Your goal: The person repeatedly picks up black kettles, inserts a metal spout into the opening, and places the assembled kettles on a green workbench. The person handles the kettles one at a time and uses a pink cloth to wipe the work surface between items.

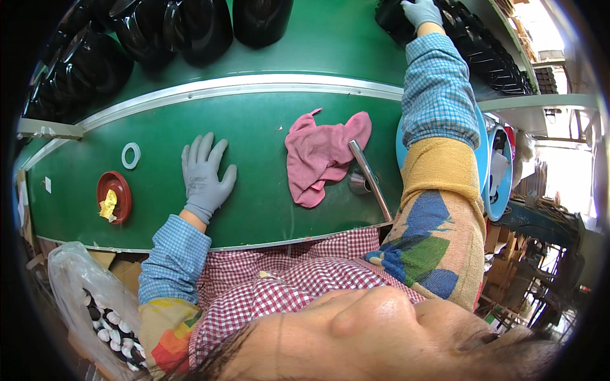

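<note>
Head view showed, nearest, the person's head (356, 343) covering part of the apron (267, 292) below the cloth (318, 159). A clear bag (70, 273) of black and white bits lay far to the cloth's lower left, its contents blurred by plastic.

On the table (260, 209), left of the cloth, the gloved left hand (206, 179) lay palm down, fingers spread, holding nothing visible. Farther left were a dish (122, 183) with a yellow scrap (108, 204) and a ring (124, 157). Right of the cloth, a metal tube (370, 180) overlapped its edge; whether they touched was unclear. Farther right, the right sleeve (441, 95) hid part of a blue bin (484, 146).

Beyond the cloth ran a rail (241, 82), then black pots (197, 32), cut off above. More pots (486, 54) stood to its upper right, under the gloved right hand (422, 13); whether its fingers gripped one could not be told.
</note>
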The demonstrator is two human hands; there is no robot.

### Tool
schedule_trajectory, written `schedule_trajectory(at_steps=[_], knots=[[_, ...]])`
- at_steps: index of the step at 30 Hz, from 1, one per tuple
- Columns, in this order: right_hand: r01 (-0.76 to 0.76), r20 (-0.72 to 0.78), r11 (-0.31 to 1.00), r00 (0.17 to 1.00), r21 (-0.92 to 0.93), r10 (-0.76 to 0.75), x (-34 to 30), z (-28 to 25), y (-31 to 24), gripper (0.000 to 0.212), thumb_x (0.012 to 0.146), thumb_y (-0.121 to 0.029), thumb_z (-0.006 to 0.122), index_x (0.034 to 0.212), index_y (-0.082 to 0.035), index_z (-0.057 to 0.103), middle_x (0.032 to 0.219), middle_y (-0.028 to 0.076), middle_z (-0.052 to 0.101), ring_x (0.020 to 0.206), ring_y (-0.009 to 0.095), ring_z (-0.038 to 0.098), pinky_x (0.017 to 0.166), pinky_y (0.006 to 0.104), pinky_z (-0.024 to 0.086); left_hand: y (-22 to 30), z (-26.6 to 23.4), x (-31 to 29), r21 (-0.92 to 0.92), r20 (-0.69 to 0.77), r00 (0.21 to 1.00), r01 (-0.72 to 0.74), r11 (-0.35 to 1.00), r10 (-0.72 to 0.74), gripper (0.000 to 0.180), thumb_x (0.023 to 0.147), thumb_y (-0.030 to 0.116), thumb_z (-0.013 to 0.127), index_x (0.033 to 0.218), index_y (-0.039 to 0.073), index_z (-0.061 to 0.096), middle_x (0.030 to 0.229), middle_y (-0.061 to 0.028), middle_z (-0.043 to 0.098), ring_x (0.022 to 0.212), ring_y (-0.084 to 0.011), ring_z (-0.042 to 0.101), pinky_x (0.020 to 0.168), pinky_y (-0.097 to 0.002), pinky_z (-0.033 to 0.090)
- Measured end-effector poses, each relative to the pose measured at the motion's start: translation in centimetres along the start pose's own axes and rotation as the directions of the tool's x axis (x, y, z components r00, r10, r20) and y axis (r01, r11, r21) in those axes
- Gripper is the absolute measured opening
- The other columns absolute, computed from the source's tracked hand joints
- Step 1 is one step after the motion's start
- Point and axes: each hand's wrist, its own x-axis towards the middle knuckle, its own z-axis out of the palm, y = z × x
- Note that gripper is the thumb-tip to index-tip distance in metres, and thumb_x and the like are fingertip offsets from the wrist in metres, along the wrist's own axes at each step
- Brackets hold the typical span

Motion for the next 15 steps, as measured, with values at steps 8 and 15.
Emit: schedule_trajectory(at_steps=[8, 15], knots=[[0.064, -0.089, 0.94, 0.995, 0.335, -0.036, -6.4, -1.6, -5.0, 0.038, 0.088, -0.021, 0.069, 0.126, -0.022, 0.069, 0.127, 0.008, 0.068, 0.121, 0.031, 0.063, 0.107, 0.0393, 0.048, -1.0, -0.1, -2.1, 0.03, -0.02, 0.998, 0.055, 0.998, -0.054, 0.056, 0.083, 0.032, 0.072, 0.135, 0.014, 0.061, 0.146, -0.0164, 0.051, 0.14, -0.0398, 0.043, 0.119, -0.0604, 0.026], [0.436, -0.254, 0.77, 0.899, 0.466, -0.356, -18.0, -21.1, -9.3, 0.03, 0.08, -0.016, 0.083, 0.108, -0.011, 0.072, 0.102, 0.012, 0.071, 0.088, 0.032, 0.072, 0.074, 0.0365, 0.058, -2.1, 1.7, -1.1, -0.073, 0.012, 0.994, 0.108, 0.991, -0.108, 0.056, 0.089, 0.027, 0.07, 0.142, 0.013, 0.057, 0.152, -0.014, 0.049, 0.144, -0.0326, 0.042, 0.122, -0.052, 0.027]])
